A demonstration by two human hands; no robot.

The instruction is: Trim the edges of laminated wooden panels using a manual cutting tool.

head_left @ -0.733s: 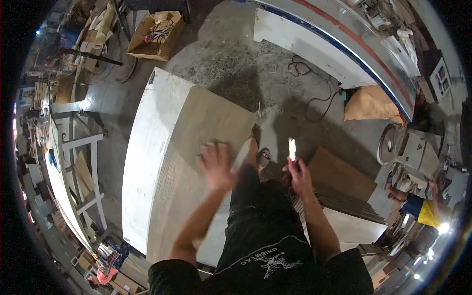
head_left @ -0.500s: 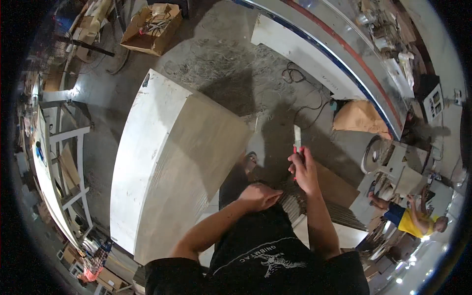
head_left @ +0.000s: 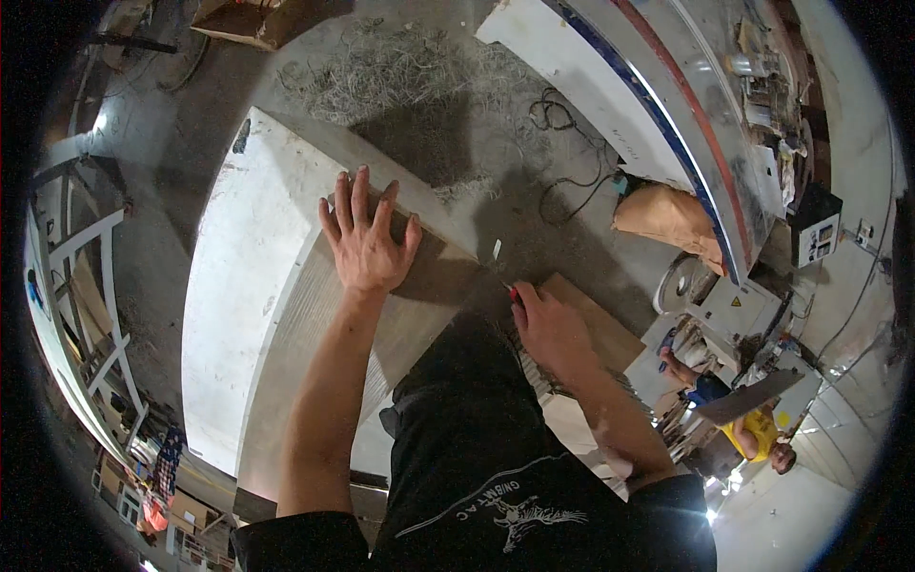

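Note:
A large pale block (head_left: 229,286) with a curved outline lies in front of me, a white face to the left and a greyish, finely lined face to the right. My left hand (head_left: 370,250) rests flat near its far edge, fingers spread, holding nothing. Close to the block's far right corner, my right hand (head_left: 553,329) is closed around a red-handled knife (head_left: 516,296). Only part of the handle and a thin stretch of blade show; the fingers cover the rest.
Stringy shavings (head_left: 410,81) litter the floor beyond the block. A dark cable (head_left: 562,191) coils near a long white piece (head_left: 581,86). A brown bag (head_left: 667,221) and a flat board (head_left: 596,324) lie to the right. A person in yellow (head_left: 756,435) is farther off.
My left hand has moved from in front of my body out onto the block and spread flat. My right hand has come left and turned, bringing the knife toward the block's corner.

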